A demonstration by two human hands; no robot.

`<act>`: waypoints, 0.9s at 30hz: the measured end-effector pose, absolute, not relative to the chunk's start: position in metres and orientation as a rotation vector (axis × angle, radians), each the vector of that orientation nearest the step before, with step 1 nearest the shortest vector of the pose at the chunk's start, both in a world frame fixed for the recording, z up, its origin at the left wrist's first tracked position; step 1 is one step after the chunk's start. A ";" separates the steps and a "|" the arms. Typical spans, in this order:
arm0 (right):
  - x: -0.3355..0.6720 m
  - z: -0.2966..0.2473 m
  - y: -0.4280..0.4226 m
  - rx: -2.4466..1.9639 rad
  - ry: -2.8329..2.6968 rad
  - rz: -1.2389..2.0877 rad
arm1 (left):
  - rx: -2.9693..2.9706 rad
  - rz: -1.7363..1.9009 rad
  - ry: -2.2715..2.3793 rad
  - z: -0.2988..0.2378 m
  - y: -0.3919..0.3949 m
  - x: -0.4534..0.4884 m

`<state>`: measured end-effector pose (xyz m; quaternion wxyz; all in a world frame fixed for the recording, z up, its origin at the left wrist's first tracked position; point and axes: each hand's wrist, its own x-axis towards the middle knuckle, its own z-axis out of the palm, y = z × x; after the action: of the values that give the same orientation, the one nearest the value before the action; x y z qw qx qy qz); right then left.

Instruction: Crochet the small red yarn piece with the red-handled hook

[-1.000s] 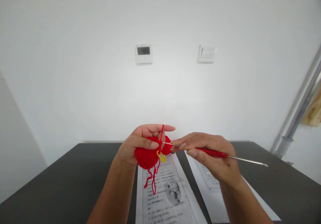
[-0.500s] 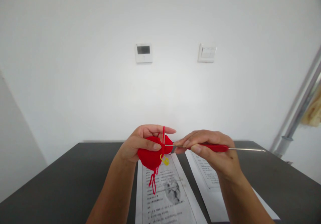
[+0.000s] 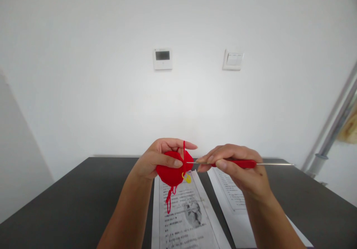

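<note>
Between thumb and fingers my left hand (image 3: 164,157) pinches a rounded red crochet piece (image 3: 170,172). A strand of red yarn (image 3: 184,150) runs up over the stretched index finger of that hand. My right hand (image 3: 237,167) is closed on the red handle of a crochet hook (image 3: 242,163), held level. The hook's thin metal shaft points left, its tip at the edge of the crochet piece by my left thumb; the exact stitch is too small to make out. A yellow stitch marker (image 3: 186,177) hangs from the edge, and a looped yarn tail (image 3: 169,200) dangles below.
Two printed sheets lie on the dark table (image 3: 69,197): one sheet (image 3: 186,226) under the crochet piece, another sheet (image 3: 240,219) below my right hand. Behind stands a white wall with a thermostat (image 3: 163,59) and a light switch (image 3: 233,60). A grey pipe (image 3: 334,130) runs at the right.
The whole view has shifted slightly, so most things sit a little further right. The hook's tip remains at the crochet piece, and both hands keep their hold.
</note>
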<state>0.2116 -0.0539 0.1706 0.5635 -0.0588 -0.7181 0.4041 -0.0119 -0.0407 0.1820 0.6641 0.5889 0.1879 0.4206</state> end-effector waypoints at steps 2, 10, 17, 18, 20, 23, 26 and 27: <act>0.212 0.171 -0.053 -0.140 -1.678 1.006 | 1.353 0.960 0.451 0.182 -0.041 -0.012; 0.207 0.176 -0.052 -0.154 -1.545 1.215 | 1.443 1.043 0.573 0.182 -0.041 -0.010; 0.196 0.176 -0.052 -0.103 -1.495 1.313 | 1.558 1.086 0.602 0.183 -0.044 -0.009; 0.194 0.175 -0.052 -0.092 -1.477 1.278 | 1.550 1.101 0.604 0.183 -0.043 -0.008; 0.190 0.170 -0.051 -0.067 -1.461 1.143 | 1.515 1.119 0.622 0.183 -0.043 -0.007; 0.190 0.162 -0.049 -0.059 -1.560 0.820 | 1.443 1.117 0.639 0.183 -0.042 -0.005; 0.195 0.161 -0.046 -0.137 -1.721 0.430 | 1.410 1.109 0.614 0.184 -0.044 -0.003; 0.197 0.162 -0.045 -0.149 -1.784 0.339 | 1.408 1.102 0.607 0.184 -0.044 -0.002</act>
<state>0.1968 -0.0453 0.1621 0.6129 -0.0645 -0.7737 0.1469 -0.0023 -0.0445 0.1843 0.5863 0.6041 0.2605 0.4727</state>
